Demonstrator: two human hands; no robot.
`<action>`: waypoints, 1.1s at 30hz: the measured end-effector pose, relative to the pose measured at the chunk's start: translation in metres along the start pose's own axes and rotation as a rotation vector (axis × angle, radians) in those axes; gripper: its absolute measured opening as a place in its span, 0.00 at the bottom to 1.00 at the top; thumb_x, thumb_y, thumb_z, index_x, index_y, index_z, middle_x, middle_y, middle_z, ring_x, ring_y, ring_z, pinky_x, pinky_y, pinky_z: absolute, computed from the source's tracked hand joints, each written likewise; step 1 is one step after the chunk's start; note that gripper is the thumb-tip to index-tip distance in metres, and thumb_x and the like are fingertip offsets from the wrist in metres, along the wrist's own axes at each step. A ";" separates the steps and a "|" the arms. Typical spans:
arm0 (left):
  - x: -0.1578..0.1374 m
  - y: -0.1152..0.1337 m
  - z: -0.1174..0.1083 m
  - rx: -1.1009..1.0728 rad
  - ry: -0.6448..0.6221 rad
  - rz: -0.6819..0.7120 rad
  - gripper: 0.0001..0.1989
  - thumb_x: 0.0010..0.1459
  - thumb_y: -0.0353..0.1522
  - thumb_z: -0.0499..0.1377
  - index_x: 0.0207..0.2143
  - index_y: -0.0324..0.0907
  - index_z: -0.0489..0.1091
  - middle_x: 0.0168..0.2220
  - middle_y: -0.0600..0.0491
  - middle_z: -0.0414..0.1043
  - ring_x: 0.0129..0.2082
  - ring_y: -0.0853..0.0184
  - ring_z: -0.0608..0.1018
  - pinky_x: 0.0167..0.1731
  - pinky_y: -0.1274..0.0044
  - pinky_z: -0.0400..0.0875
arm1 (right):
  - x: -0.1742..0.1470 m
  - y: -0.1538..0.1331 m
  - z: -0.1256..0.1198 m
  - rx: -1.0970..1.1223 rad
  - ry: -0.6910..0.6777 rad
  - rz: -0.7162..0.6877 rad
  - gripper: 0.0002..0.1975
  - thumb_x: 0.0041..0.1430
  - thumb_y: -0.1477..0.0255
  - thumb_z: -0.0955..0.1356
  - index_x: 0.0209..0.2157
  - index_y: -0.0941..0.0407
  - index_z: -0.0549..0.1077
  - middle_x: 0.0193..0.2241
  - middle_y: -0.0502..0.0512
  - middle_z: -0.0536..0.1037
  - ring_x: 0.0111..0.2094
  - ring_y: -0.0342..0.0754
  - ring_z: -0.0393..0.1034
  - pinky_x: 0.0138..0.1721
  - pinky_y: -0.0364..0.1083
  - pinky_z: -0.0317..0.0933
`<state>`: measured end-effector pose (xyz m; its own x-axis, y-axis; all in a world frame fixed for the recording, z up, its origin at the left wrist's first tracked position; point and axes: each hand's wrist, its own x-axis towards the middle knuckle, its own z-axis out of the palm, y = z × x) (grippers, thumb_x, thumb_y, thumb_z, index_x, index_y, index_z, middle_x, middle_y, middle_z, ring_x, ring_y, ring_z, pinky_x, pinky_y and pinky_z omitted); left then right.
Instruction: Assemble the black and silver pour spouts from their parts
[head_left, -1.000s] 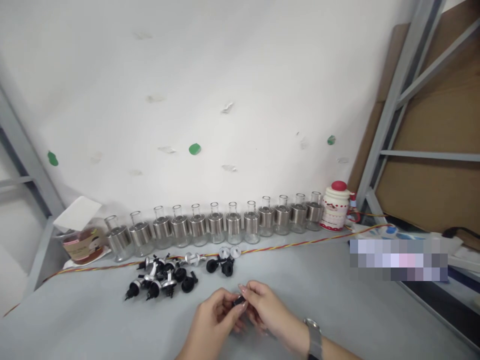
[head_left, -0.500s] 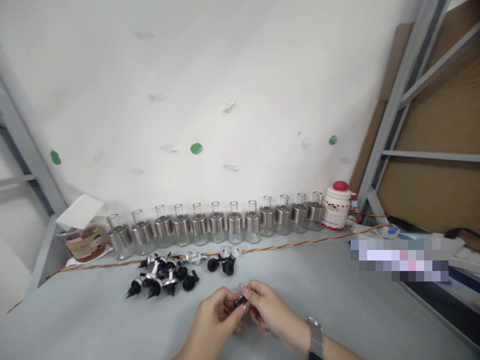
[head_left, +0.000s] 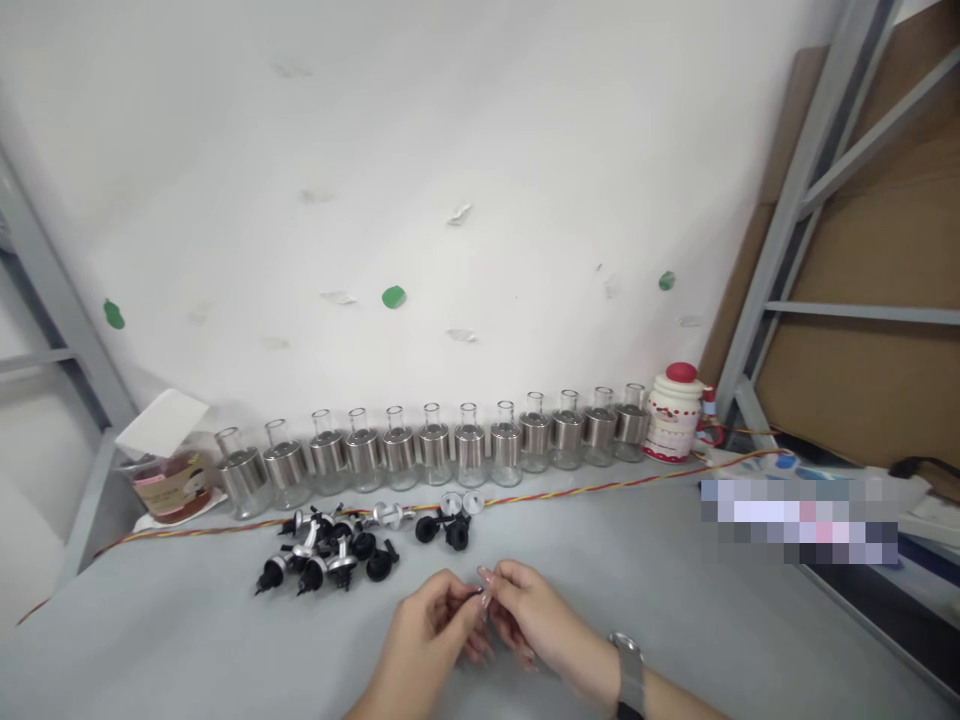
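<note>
Low in the head view, my left hand point(head_left: 431, 625) and my right hand point(head_left: 536, 612) meet with thumbs and fingertips pinched together. Between them sits a small black part point(head_left: 475, 594), nearly all covered by the fingers, so its full shape is hidden. Both hands are closed around it. Beyond my left hand lies a loose pile of black and silver pourer stoppers point(head_left: 342, 572). A smaller cluster of clear-disc pieces and black stoppers point(head_left: 457, 537) lies just behind the hands.
Several glass bottles with metal sleeves point(head_left: 470, 443) stand in a row along the wall. A twisted red-yellow wire point(head_left: 577, 490) runs in front of them. At the row's ends are a brown-filled cup point(head_left: 172, 492) and a white jar with a red lid point(head_left: 673, 420).
My left thumb and fingertips have closed further over the black part, so less of it shows. Both hands stay in nearly the same place; the pile and bottles have not moved.
</note>
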<state>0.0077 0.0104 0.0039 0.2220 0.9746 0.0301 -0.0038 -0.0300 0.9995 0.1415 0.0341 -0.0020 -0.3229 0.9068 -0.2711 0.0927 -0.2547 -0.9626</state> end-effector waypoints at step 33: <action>0.018 -0.007 -0.008 -0.199 0.032 -0.125 0.20 0.34 0.43 0.65 0.18 0.40 0.58 0.12 0.59 0.68 0.10 0.73 0.70 0.11 0.83 0.63 | 0.011 0.008 -0.004 0.038 -0.066 -0.095 0.24 0.42 0.47 0.62 0.21 0.54 0.56 0.07 0.37 0.56 0.05 0.34 0.42 0.06 0.37 0.39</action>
<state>0.0038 0.0297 -0.0024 0.2023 0.9745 -0.0973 -0.1706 0.1329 0.9763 0.1428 0.0431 -0.0124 -0.3899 0.9038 -0.1765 0.0234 -0.1819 -0.9830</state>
